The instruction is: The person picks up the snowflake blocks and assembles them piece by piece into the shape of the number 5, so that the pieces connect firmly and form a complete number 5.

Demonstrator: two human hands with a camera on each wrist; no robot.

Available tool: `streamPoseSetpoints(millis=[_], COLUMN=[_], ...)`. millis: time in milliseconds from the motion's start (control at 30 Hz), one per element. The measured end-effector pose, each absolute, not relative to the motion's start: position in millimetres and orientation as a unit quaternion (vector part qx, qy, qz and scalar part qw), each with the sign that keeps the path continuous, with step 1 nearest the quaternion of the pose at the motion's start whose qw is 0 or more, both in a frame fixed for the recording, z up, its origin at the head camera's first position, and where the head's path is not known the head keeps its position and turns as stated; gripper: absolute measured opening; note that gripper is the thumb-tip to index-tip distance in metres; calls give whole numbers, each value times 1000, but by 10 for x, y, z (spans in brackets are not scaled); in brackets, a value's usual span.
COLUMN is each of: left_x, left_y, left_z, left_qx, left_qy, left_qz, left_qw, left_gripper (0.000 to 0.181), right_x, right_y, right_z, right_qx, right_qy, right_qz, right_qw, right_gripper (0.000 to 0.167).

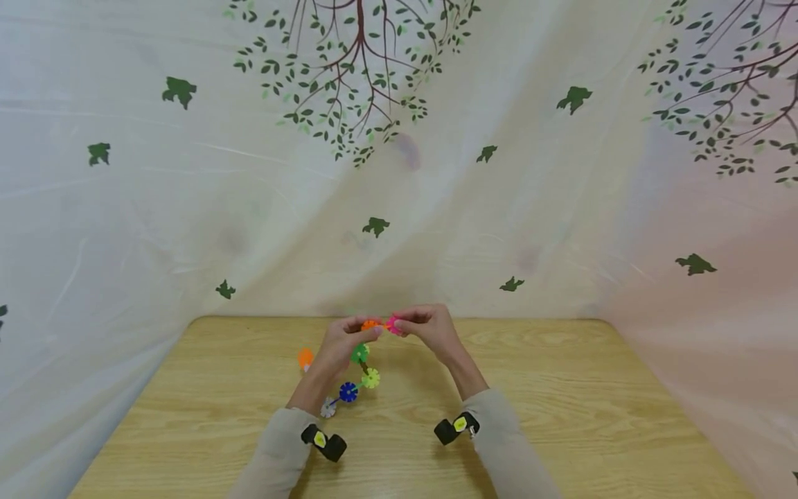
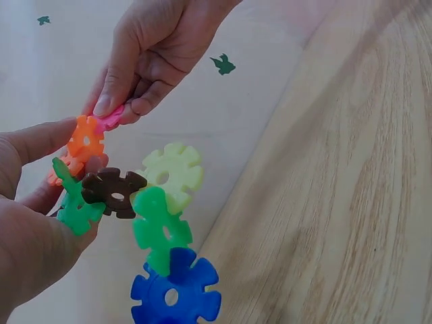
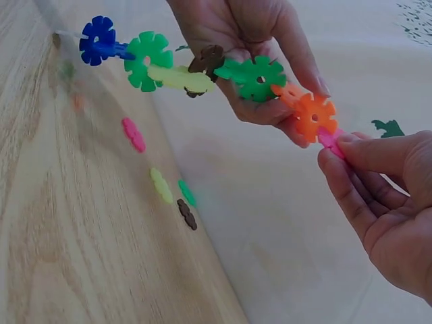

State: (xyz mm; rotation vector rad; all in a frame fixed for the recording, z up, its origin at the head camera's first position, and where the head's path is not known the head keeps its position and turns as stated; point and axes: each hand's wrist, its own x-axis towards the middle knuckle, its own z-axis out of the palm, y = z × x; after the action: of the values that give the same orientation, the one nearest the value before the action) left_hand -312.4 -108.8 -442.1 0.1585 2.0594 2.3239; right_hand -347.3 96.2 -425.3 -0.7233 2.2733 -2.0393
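A chain of slotted flower-shaped plastic discs hangs from my left hand (image 1: 341,341), which pinches an orange disc (image 3: 305,108) near the upper end. My right hand (image 1: 434,333) grips a pink disc (image 3: 329,140) between thumb and fingers. The pink disc meets the orange one's edge; how deep it sits in the slot is hidden by fingertips. Down the chain come a green disc (image 3: 268,70), a brown disc (image 2: 101,191), a pale yellow disc (image 2: 185,167), another green disc (image 2: 158,226) and a blue disc (image 2: 192,287). A whitish disc (image 1: 328,407) shows at the lower end.
Loose on the wooden table (image 1: 561,416) lie a pink disc (image 3: 133,135), a yellow disc (image 3: 160,185), a green disc (image 3: 187,192) and a brown disc (image 3: 187,214). An orange piece (image 1: 305,357) is left of my left wrist. A printed curtain (image 1: 436,256) hangs behind the table.
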Motion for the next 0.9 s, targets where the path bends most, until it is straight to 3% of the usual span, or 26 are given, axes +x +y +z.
streamPoseSetpoints(millis=[433, 900], left_x=[-3124, -3140], left_y=[-1103, -1196], left_z=[-4404, -4401], left_qx=[55, 58], left_qy=[657, 689], left_qz=[751, 722], left_qw=[23, 35], left_gripper=[40, 33], right_x=[-3425, -3436], right_y=[804, 699], right_z=[-4300, -4269], right_qx=[-194, -203], right_qy=[704, 719], right_qz=[-682, -665], right_qw=[-29, -21], right_gripper=[19, 19])
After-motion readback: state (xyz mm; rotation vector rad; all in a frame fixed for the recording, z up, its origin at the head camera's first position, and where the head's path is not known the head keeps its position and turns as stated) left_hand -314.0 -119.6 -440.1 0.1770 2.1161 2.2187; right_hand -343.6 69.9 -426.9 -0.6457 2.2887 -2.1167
